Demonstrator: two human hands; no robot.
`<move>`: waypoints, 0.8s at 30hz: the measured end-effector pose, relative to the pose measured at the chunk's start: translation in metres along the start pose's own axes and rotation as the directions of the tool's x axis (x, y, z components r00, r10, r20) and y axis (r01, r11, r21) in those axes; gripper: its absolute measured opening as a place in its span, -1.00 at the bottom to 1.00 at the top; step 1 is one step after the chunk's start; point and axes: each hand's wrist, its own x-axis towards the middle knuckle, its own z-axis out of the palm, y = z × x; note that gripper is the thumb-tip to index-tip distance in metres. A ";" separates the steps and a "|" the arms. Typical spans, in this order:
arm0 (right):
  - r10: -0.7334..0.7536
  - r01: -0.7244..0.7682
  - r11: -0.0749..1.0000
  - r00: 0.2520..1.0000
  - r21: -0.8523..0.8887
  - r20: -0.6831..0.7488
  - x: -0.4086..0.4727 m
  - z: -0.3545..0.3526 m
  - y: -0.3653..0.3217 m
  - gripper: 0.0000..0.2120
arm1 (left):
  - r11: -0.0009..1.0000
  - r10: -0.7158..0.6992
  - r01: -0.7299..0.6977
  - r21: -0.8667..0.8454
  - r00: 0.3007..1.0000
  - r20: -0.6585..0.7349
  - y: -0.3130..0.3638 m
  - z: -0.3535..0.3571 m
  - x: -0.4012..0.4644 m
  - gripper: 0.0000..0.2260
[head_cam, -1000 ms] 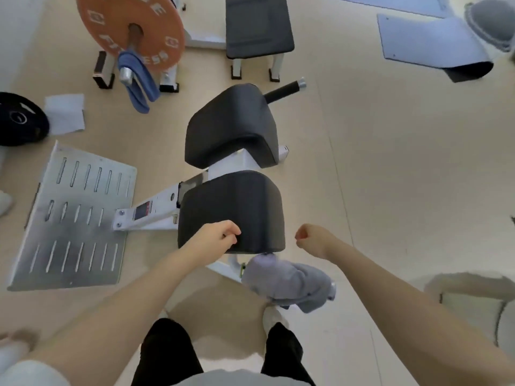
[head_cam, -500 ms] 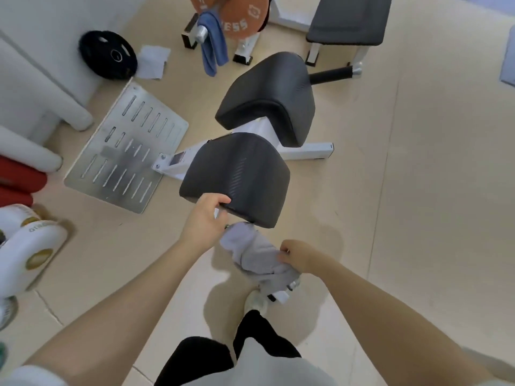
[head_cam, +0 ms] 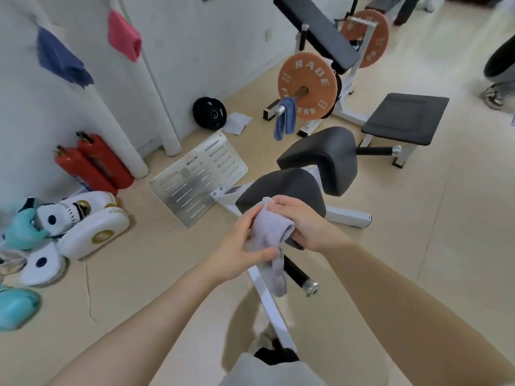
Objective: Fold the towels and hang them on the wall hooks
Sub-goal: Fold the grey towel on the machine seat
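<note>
A crumpled light grey towel (head_cam: 271, 235) is held up in front of me between both hands, one end dangling down. My left hand (head_cam: 241, 247) grips its lower left side with the thumb across the cloth. My right hand (head_cam: 302, 221) grips its upper right part. On the white wall at upper left hang a folded dark blue towel (head_cam: 60, 59) and a folded pink towel (head_cam: 124, 36). Another blue towel (head_cam: 284, 122) is draped over the barbell end by the orange weight plate (head_cam: 308, 86). A white cloth (head_cam: 237, 122) lies on the floor near the wall.
A black-padded exercise machine (head_cam: 303, 174) with a metal footplate (head_cam: 198, 181) stands right before me. Benches (head_cam: 405, 118) sit behind it. Red cylinders (head_cam: 93, 164), a black weight plate (head_cam: 209, 112) and boxing pads (head_cam: 83, 224) line the wall at left. A person's leg (head_cam: 498, 68) shows at far right.
Both hands lifted the grey towel off the machine's low bar and now hold it up together. My view swung up and left, bringing the wall and its hung towels into sight.
</note>
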 end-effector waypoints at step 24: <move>-0.282 0.309 0.552 0.943 -0.775 0.175 -0.061 0.069 -0.009 -0.82 | 0.445 -0.581 -0.179 -0.877 0.687 -0.435 0.062 0.029 -0.075 -0.67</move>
